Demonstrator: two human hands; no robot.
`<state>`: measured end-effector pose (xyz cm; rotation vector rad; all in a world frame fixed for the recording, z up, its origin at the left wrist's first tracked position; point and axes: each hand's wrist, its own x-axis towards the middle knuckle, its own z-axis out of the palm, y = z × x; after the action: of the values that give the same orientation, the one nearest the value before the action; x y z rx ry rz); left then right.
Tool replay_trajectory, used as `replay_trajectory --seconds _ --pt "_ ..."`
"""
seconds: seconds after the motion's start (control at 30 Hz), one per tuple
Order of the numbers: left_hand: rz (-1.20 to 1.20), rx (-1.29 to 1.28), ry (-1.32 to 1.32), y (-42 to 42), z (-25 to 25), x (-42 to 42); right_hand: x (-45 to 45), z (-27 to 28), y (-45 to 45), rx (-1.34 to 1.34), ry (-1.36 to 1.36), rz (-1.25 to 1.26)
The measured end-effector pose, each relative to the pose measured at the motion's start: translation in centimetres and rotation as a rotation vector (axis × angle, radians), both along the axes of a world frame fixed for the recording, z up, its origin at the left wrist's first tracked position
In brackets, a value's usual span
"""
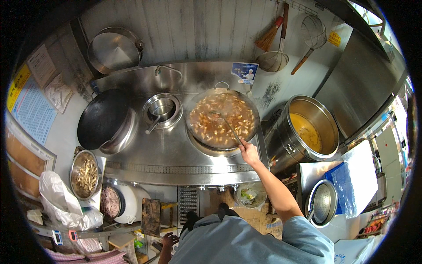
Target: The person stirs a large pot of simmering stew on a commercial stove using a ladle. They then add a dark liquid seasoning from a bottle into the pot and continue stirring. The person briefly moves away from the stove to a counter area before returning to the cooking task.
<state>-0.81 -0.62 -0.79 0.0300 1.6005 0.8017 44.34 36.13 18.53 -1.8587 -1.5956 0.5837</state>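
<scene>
A large wok (190, 127) on the right burner holds a brown, steaming stew with many pale pieces. My right hand (249, 152) grips the handle of a metal ladle (232, 128) at the wok's front rim, and the ladle's head is down in the stew. My left hand (169, 240) hangs low beside my body, near a small wooden stool, its fingers apart and nothing seen in it. Left of the wok, a pot with a long handle (153, 126) rests in a round steel container on the stove (158, 145).
An empty black wok (104, 118) leans at the left. A tall steel stockpot (290, 148) with yellow liquid stands right of the stove. A steel bowl (86, 175) of brown strips sits at lower left; a perforated ladle (321, 203) lies in a bowl at right. A faucet (168, 68) projects behind.
</scene>
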Motion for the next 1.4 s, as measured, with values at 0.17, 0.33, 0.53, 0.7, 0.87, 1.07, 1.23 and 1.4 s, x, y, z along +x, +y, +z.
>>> replay_trajectory --seconds 0.17,0.33,0.53,0.7,0.87,1.07,1.23,1.4 --pt "-0.057 0.008 0.061 -0.2 -0.5 0.1 3.9 -0.8 -0.9 -0.056 0.205 -0.05" --pt "0.073 -0.062 -0.022 1.0 0.8 0.0 7.9 -2.6 1.0 0.19 0.201 -0.151" --pt "-0.106 -0.057 0.107 1.8 2.4 0.9 9.9 -5.5 4.2 0.203 0.182 -0.35" --pt "0.081 -0.084 -0.073 1.8 1.3 0.0 8.8 -9.0 6.1 -0.012 0.597 -0.366" --pt "-0.057 -0.043 0.049 1.3 1.6 0.2 4.2 -5.8 5.5 -0.171 0.918 -0.308" --pt "-0.108 -0.012 0.064 1.2 1.0 0.5 2.4 -3.6 3.3 -0.267 0.79 -0.252" --pt "-0.107 -0.008 0.054 1.2 -1.2 0.1 2.7 -1.9 0.4 -0.291 0.761 -0.13" --pt "-0.138 -0.083 0.072 3.4 -0.3 0.2 4.7 -0.9 -2.8 -0.287 0.68 -0.069"
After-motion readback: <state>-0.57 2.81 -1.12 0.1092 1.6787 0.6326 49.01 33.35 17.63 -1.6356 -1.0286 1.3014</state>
